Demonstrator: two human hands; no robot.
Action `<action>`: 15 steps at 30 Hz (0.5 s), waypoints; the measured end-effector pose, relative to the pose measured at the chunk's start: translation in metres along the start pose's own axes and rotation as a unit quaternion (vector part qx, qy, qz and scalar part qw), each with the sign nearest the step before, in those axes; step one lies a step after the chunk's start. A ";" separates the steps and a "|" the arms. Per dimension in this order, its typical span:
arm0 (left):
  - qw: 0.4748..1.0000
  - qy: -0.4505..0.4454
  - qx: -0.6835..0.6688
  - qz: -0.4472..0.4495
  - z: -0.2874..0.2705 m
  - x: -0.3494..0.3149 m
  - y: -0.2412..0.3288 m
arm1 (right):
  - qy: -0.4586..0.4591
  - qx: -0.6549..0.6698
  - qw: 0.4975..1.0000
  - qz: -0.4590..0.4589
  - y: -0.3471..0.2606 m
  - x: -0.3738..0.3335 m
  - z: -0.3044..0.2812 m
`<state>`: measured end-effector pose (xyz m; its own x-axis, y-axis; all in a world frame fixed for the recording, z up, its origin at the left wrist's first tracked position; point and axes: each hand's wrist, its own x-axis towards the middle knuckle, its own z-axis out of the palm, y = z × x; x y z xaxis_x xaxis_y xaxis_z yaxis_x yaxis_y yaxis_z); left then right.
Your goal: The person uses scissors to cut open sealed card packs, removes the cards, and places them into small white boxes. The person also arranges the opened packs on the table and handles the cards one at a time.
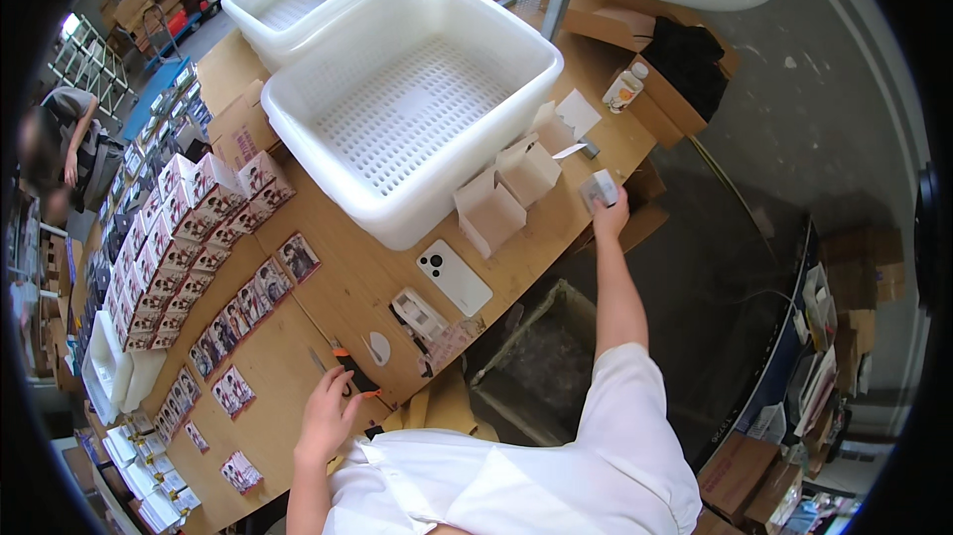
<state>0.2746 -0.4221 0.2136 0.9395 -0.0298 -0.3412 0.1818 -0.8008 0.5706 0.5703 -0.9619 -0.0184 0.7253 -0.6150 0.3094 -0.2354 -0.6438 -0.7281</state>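
My right hand [609, 214] is stretched out over the right edge of the wooden table [328, 292]. Its fingers are closed on a small whitish-grey packet [598, 190], whose exact kind I cannot make out. Close by stand open cardboard boxes [526, 170], with a white paper piece [578, 113] behind them. My left hand [328, 412] is at the near table edge with its fingers loosely apart, holding nothing that shows. Beside its fingertips lie scissors [340, 348] with orange-and-black handles. A white phone [455, 277] and a white tape dispenser [421, 314] lie between the hands.
Large white perforated baskets [298, 123] take up the far middle. Stacked printed boxes [174, 257] stand at the left, with rows of picture cards [238, 305] before them. A bottle [625, 88] stands near a carton [665, 103] at the right. Another person [69, 143] is at far left.
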 end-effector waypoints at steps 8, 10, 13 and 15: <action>0.999 0.011 0.037 -0.004 -0.001 -0.007 -0.009 | -0.082 0.007 0.996 -0.036 -0.020 0.063 0.036; 0.999 0.014 0.035 -0.022 -0.003 -0.011 -0.006 | -0.005 -0.015 0.999 -0.031 -0.050 0.040 0.041; 0.999 0.026 0.031 -0.016 -0.003 -0.008 -0.006 | 0.064 0.035 0.997 -0.009 -0.073 0.006 0.032; 0.998 0.038 0.045 0.005 0.000 -0.006 -0.011 | 0.035 0.214 0.973 0.073 -0.067 -0.050 0.029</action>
<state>0.2665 -0.4131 0.2093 0.9608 0.0044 -0.2771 0.1491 -0.8511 0.5035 0.5686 -0.8749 -0.0026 0.6544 -0.7253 0.2140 -0.0302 -0.3078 -0.9510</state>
